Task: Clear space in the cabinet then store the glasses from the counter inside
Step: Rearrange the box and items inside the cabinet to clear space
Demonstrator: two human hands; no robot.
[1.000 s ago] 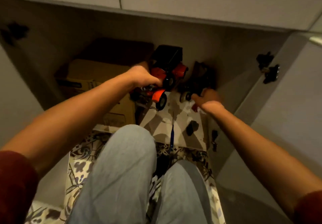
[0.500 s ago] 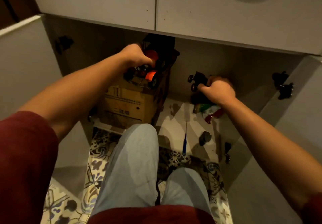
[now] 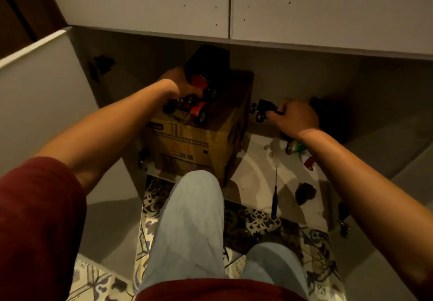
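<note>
Inside open cabinet [image 3: 304, 82]: cardboard box [image 3: 194, 146], closed, printed, at left. Red-black toy tractor [image 3: 199, 99] sits on its top, left hand [image 3: 180, 87] gripping it. Right hand [image 3: 295, 117] grips small dark wheeled toy [image 3: 261, 110], held off the floor. Screwdriver [image 3: 274, 197] lies on cabinet floor. Glasses not visible.

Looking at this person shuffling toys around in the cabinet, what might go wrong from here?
1. The red toy tractor, gripped by the left hand, sits near the front edge of the cardboard box; once released, it might roll off.
2. The right hand holds a small dark wheeled toy above the cabinet floor, where a blue screwdriver and other small items lie; setting it down carelessly could knock them about.
</note>
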